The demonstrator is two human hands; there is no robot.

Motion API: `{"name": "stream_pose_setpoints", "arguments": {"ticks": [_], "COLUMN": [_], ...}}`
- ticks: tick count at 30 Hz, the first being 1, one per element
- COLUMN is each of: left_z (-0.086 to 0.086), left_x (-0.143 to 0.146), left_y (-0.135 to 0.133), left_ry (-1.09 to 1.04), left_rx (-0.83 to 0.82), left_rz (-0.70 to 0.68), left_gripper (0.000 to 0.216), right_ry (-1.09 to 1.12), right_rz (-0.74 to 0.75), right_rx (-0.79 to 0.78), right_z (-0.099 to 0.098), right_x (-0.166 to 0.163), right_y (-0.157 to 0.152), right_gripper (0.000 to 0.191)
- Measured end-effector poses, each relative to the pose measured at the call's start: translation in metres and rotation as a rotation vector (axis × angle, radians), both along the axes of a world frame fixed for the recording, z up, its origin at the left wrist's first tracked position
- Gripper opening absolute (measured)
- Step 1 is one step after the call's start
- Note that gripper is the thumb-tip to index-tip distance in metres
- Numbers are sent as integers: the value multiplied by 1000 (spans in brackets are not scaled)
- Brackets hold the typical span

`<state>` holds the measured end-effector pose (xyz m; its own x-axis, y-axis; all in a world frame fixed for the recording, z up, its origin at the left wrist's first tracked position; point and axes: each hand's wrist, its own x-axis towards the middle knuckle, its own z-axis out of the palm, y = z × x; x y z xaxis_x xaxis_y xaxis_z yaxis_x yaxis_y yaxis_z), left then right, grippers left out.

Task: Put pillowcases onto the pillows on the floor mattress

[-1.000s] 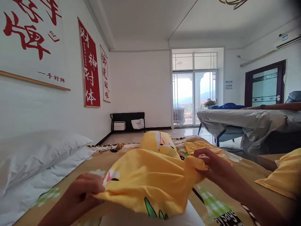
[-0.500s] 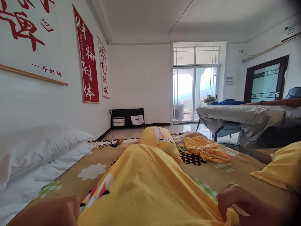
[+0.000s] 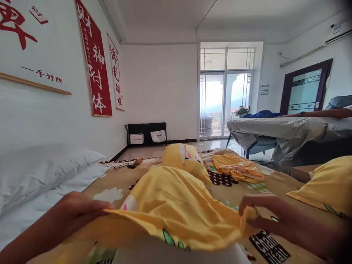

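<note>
A yellow printed pillowcase (image 3: 176,205) stretches across the bed in front of me, over something white at the bottom edge. My left hand (image 3: 74,211) pinches its left edge, fingers closed on the cloth. My right hand (image 3: 264,214) grips the right edge, fingers curled round a bunched fold. Both hands hold the fabric lifted a little above the patterned tan bedsheet (image 3: 264,190).
Two white pillows (image 3: 41,172) lie stacked at the left by the wall. A yellow-cased pillow (image 3: 184,157) sits behind, a crumpled yellow cloth (image 3: 236,167) beside it, another yellow pillow (image 3: 327,187) at right. A grey-covered table (image 3: 288,134) stands beyond.
Both hands have come back up into view with the pillowcase edge, after dropping low half a second ago. The view has tilted and shifted slightly.
</note>
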<state>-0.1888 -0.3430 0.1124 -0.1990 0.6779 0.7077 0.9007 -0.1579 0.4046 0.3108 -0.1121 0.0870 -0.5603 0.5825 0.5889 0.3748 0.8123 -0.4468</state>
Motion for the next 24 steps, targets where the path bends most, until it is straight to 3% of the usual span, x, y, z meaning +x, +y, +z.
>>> {"name": "stream_pose_setpoints", "arguments": {"ticks": [1,3,6,8,10,12,16,18,21,24], "left_z": [17,45,59,49,30,6,-38,-53,-65,-72], "left_x": [-3,-5,3,15,33,54,95,109,115,108], "left_y": [12,45,103,134,149,147,123,119,132,155], "left_ry": [21,46,237,372,414,441,548,531,400,262], "left_rx": [-129,-201,-215,-207,-157,-129,-244,-318,-395,-516], "left_rz": [-19,24,144,256,317,250,-206,-289,-223,-191], "left_gripper": [30,41,46,43,41,44,56,59,48,45], "right_ry": [-9,-2,-124,-256,-312,-308,-359,-372,-357,-412], "right_rz": [62,83,-199,-456,-596,-545,-88,34,-45,-213], "right_rx": [-55,-70,112,221,290,372,448,405,452,614], "right_z": [24,59,73,61,42,20,-23,-39,-57,-74], "right_x": [-10,-36,-81,-107,-125,-135,-141,-145,-155,-168], "right_y": [5,22,55,72,75,64,18,4,7,32], "right_gripper": [29,36,30,22,20,25,31,40,47,35]}}
